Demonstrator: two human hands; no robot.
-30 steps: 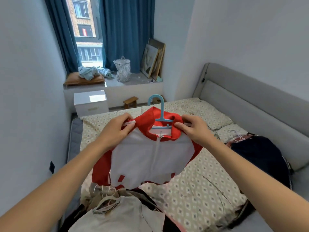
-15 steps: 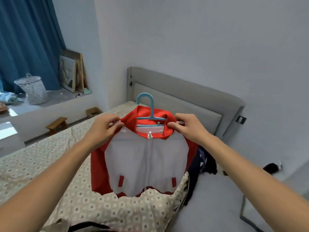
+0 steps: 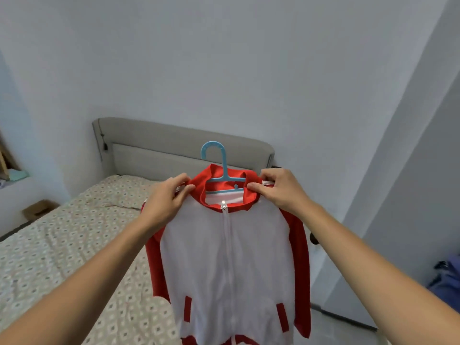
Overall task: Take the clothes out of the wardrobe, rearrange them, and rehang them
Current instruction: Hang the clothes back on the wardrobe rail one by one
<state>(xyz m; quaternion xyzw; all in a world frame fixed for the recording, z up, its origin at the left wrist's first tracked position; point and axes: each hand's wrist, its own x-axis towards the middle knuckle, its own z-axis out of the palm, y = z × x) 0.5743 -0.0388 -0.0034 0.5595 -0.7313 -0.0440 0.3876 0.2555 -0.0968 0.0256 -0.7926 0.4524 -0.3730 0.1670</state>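
Jacket [image 3: 231,265]: a white zip-front garment with red sleeves and collar, hanging upright in the centre of the frame, lower hem running off the bottom edge.
Hanger [image 3: 219,168]: blue plastic, sitting inside the collar, hook rising above it at centre frame.
Left hand [image 3: 165,201]: fingers and thumb pinching the shoulder left of the collar.
Right hand [image 3: 280,190]: fingers curling round the shoulder right of the collar.
Bed [image 3: 62,240]: patterned cover filling the lower left.
Headboard [image 3: 174,143]: grey, padded, standing behind the hanger against the wall.
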